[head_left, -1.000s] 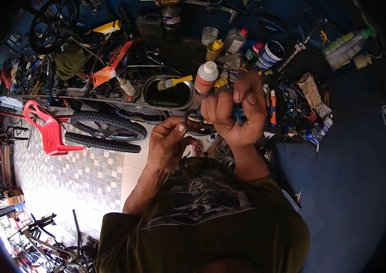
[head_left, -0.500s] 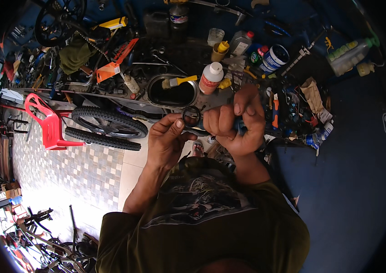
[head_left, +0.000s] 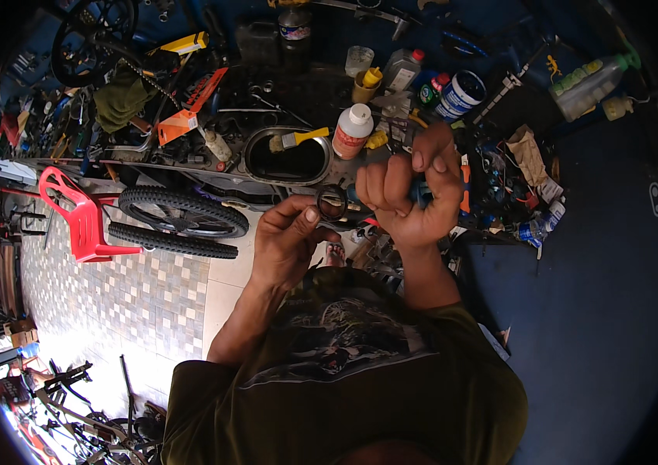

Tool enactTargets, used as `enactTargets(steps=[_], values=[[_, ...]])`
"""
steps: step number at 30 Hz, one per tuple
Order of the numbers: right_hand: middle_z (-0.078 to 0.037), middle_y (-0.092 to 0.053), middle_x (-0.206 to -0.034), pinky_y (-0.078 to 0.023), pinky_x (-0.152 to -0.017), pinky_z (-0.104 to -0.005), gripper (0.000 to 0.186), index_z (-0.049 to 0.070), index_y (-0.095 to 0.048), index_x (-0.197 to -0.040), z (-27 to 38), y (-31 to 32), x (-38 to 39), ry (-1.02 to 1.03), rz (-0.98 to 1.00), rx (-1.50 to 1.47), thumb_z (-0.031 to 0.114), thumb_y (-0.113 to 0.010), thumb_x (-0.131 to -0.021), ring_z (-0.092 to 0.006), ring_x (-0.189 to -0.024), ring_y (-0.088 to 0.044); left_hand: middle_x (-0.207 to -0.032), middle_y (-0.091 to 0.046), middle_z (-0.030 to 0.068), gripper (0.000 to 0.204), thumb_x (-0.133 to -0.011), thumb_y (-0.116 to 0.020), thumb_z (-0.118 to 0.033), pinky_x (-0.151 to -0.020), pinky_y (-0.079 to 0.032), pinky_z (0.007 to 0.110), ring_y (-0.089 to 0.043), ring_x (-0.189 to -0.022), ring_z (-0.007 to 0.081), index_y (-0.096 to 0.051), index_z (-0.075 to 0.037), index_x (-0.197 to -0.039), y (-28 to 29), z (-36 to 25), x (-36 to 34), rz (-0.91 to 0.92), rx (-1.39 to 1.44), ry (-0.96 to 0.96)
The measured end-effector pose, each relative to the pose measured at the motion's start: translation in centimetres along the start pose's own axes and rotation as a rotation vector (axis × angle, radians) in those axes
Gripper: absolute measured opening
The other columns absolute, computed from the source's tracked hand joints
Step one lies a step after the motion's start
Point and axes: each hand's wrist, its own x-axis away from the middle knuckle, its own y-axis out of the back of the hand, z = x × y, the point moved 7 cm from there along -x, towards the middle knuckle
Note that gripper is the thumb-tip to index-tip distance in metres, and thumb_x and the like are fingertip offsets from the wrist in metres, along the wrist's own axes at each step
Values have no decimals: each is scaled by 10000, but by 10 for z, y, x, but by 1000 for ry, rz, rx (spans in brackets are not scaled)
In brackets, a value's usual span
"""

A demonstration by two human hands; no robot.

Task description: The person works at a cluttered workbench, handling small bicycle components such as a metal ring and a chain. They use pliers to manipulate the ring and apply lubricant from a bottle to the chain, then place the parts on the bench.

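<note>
My left hand (head_left: 285, 236) pinches a dark, thin ring (head_left: 332, 188) between thumb and forefinger, holding it in front of my chest, upright with its opening visible. Just right of it, my right hand (head_left: 416, 194) is closed, its fingers curled and pressed together. A bit of blue shows behind those fingers; what they grip, if anything, I cannot make out. Beyond the hands, an oval metal basin (head_left: 250, 159) of dark liquid sits at the bench edge, a yellow-handled brush (head_left: 299, 139) across its rim. A white bottle with a red label (head_left: 350, 133) stands beside it.
Tools, bottles and an orange-and-grey handsaw (head_left: 191, 108) crowd the bench. A white-and-blue tub (head_left: 461, 94) stands farther right. Left of me are bicycle tyres (head_left: 177, 242) and a red plastic chair (head_left: 84, 217) on the tiled floor. Bicycle frames (head_left: 88, 415) stand at lower left.
My right hand has drawn slightly to the right, away from the ring, widening the gap. The left hand still pinches the ring. The whole view has shifted a little.
</note>
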Motion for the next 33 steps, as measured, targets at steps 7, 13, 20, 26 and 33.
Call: enactTargets(steps=[7,13,20,26,33], values=[[-16,-337,-526,-314,-500,-328,159,81,-375,-1009,-12,-21,-8,-8,2,-55,230,-328,-1039,-114,-438,-272,-1069,-712,130,174,-1011,-620,-106,-785,-626,358,-696,-938,189,-674,26,-1110,2,4,-4,-18,22,21],[-6,-305,-520,-316,-506,-335,123,93,-351,-987,-20,-23,5,-118,-25,-58,203,-302,-1015,-123,-439,-271,-1066,-712,121,173,-1008,-628,-119,-787,-617,363,-690,-941,188,-680,11,-1109,11,-4,-5,-68,39,-31],[-4,-333,-523,-348,-506,-337,178,106,-392,-1045,-9,10,7,89,-59,110,255,-295,-1053,-137,-436,-306,-1096,-703,103,187,-1032,-593,-167,-816,-593,358,-684,-1058,229,-656,-18,-1126,17,6,-7,-36,75,26],[-25,-404,-580,-388,-542,-332,206,63,-448,-1109,17,28,9,140,-211,309,252,-397,-1042,-139,-488,-387,-1138,-697,110,234,-1031,-596,-211,-861,-600,374,-668,-1145,290,-645,-15,-1149,19,6,-13,43,246,55],[-38,-624,-828,-502,-584,-283,217,59,-690,-1019,3,-4,43,25,31,1088,162,-788,-855,-156,-662,-625,-1159,-661,95,250,-1025,-613,-255,-1032,-513,429,-603,-1240,290,-610,-37,-1148,15,3,-21,15,303,20]])
